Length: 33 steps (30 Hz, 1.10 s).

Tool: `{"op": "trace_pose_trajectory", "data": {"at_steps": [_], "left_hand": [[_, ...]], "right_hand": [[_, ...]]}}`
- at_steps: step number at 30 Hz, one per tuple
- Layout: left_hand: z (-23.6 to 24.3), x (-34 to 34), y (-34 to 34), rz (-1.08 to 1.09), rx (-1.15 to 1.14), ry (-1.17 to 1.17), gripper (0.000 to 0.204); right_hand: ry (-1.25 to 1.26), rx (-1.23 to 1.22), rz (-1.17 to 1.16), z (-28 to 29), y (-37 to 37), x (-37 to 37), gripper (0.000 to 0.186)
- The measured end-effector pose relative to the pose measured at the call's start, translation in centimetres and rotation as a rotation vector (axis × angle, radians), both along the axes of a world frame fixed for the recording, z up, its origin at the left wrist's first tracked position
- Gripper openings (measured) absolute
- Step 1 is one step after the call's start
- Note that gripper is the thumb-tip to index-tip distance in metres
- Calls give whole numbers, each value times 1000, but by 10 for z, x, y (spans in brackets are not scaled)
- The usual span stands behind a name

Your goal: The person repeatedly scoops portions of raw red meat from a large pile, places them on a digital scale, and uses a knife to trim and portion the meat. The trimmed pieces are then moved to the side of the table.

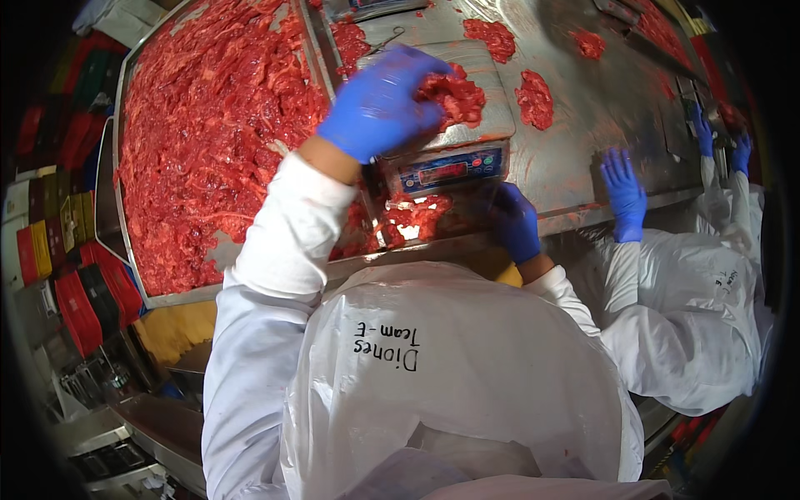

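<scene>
Meat, a loose red minced clump (454,96), may spill off the steel scale platform's (492,117) near edge; the blue-gloved left hand (379,104) only pinches it with curled fingers, while the right hand (515,223) rests with fingers together.

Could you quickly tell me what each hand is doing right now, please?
Left hand: closed on a meat portion atop the scale.
Right hand: at the table edge; grip cannot be told.

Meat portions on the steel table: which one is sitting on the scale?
The meat portion under the left hand, lying on the scale platform. The other portions lie bare on the steel table, farther right.
</scene>
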<state>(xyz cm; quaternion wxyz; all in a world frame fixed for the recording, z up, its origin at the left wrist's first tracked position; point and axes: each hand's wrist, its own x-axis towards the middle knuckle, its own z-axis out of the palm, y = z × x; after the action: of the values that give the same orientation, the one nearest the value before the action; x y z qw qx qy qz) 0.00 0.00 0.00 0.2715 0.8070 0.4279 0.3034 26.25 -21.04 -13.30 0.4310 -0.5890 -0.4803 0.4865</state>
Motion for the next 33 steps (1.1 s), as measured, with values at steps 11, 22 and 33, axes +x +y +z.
{"op": "trace_pose_trajectory", "data": {"at_steps": [11,22,33], "left_hand": [[-72,14,-29,-51,100,320,16],[-59,10,-65,-21,-202,100,7],[-62,-11,-71,-36,-367,133,6]], "right_hand": [[103,-160,175,13,89,4,24],[233,-308,479,45,73,-24,45],[516,-376,460,39,73,-39,30]]}}
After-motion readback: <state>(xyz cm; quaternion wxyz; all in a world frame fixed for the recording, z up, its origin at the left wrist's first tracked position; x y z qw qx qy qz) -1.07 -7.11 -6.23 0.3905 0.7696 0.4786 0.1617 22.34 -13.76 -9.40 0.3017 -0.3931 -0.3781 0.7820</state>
